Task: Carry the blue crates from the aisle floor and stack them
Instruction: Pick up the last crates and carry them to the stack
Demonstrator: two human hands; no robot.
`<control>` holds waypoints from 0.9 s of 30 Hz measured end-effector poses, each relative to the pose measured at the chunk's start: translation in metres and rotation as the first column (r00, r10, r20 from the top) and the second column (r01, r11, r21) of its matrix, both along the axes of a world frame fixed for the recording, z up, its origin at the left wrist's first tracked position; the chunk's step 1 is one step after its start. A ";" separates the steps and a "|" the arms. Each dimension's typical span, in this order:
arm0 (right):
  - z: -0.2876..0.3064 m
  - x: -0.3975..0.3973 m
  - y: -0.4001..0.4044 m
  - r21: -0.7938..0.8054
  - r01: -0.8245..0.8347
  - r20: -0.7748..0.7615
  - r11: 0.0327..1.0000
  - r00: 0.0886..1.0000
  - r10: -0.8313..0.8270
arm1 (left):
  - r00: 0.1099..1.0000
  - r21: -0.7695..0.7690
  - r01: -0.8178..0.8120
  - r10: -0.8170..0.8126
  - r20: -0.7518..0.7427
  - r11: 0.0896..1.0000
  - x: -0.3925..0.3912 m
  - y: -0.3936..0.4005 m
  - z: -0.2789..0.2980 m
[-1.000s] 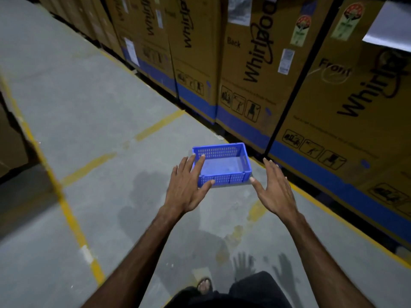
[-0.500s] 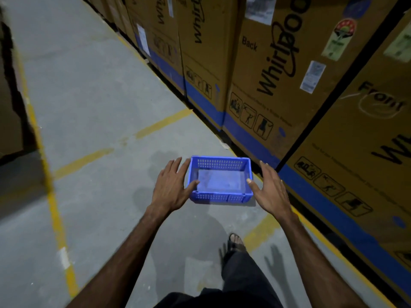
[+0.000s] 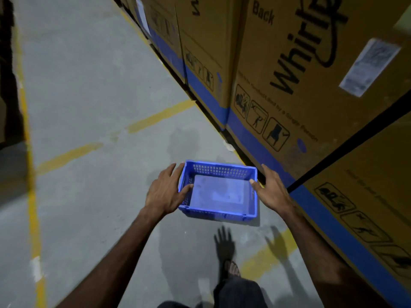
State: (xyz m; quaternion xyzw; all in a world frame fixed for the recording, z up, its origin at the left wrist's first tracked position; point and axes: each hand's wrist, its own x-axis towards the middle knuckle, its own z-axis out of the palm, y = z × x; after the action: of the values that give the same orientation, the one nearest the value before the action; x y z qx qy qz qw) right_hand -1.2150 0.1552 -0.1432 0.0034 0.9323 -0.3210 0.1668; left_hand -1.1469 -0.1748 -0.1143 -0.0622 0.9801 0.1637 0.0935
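One empty blue crate (image 3: pixel 219 194) with slotted walls rests on the grey aisle floor, close to the row of cartons. My left hand (image 3: pixel 165 192) clasps its left wall, thumb hooked inside over the rim and fingers spread along the outside. My right hand (image 3: pixel 271 190) lies against the right wall with its thumb tip on the rim and fingers stretched along the outside. The crate's base still touches the floor, with a shadow under its near edge.
Tall brown appliance cartons (image 3: pixel 300 70) with a blue band line the right side, just behind the crate. Yellow floor lines (image 3: pixel 160 115) cross the concrete aisle. Dark stacked goods (image 3: pixel 9 81) stand at the left edge. My sandalled foot (image 3: pixel 231 268) is just below the crate.
I have stepped closer and leaned down. Both hands moved from hovering beside the crate onto its side walls, thumbs now over the rim.
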 end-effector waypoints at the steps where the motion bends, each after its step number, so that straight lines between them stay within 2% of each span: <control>1: -0.023 -0.013 0.000 -0.006 0.020 0.019 1.000 1.000 -0.020 | 1.000 -0.005 0.005 -0.005 0.006 1.000 -0.013 -0.002 -0.023; 8: -0.243 -0.094 0.022 0.025 0.023 0.042 0.999 0.999 -0.024 | 0.991 -0.157 0.122 -0.113 0.065 0.980 -0.097 -0.030 -0.231; 13: -0.392 -0.125 0.049 0.182 -0.001 0.062 0.983 0.998 -0.010 | 0.990 -0.201 0.130 -0.114 0.088 0.971 -0.127 -0.056 -0.372; 17: -0.438 -0.114 0.042 0.303 0.010 0.116 0.953 0.992 -0.047 | 0.990 -0.261 0.115 -0.087 0.114 0.959 -0.133 -0.078 -0.456; 22: -0.494 -0.111 0.045 0.369 -0.006 0.112 0.930 0.993 -0.038 | 0.987 -0.299 0.097 -0.052 0.153 0.949 -0.132 -0.089 -0.516; 27: -0.505 -0.114 0.043 0.310 0.019 0.111 0.950 0.992 -0.056 | 0.983 -0.127 0.024 0.000 0.181 0.992 -0.134 -0.083 -0.533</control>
State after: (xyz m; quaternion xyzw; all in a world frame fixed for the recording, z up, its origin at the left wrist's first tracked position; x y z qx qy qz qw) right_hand -1.3291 0.1978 -0.6485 0.0662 0.9592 -0.1738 0.2130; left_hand -1.2806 -0.2578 -0.6477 -0.0768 0.9765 0.0933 0.1787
